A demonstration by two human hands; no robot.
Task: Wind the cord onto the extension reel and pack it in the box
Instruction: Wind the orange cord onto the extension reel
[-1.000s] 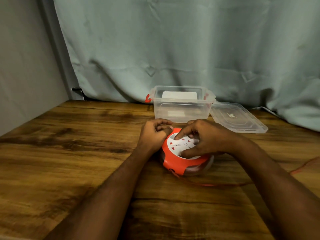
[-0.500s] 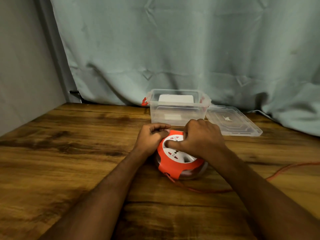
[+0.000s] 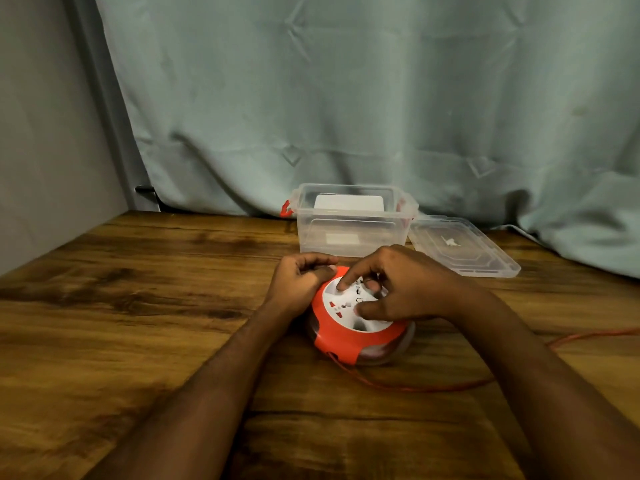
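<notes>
The fingers (image 3: 343, 283) of the right hand (image 3: 405, 285) are curled down onto the white socket face of the round orange plastic extension reel (image 3: 356, 323), forefinger tip in one recess near the far edge and thumb pressed lower on the same disc, so they hold the turning part. The left hand (image 3: 298, 284) is curled round the reel's far left rim, fingers folded over the orange edge, holding the body down on the brown wood-grain bench (image 3: 156, 306). From the reel's near side the thin orange cord (image 3: 415, 388) leaves a slot, runs along the bench towards the right and passes under the right forearm to the frame's edge, so a good length looks unwound. To do this step well, I would say the left hand should pin the housing flat while the right turns the white disc in steady, full sweeps, re-seating the fingertips in the recesses rather than sliding across them. The loose cord should trail straight, free of kinks and clear of the forearm. Behind the reel stands the clear plastic storage box (image 3: 353, 233) with red latches, open, something white inside; its clear flat lid (image 3: 464, 245) lies beside it to the right.
</notes>
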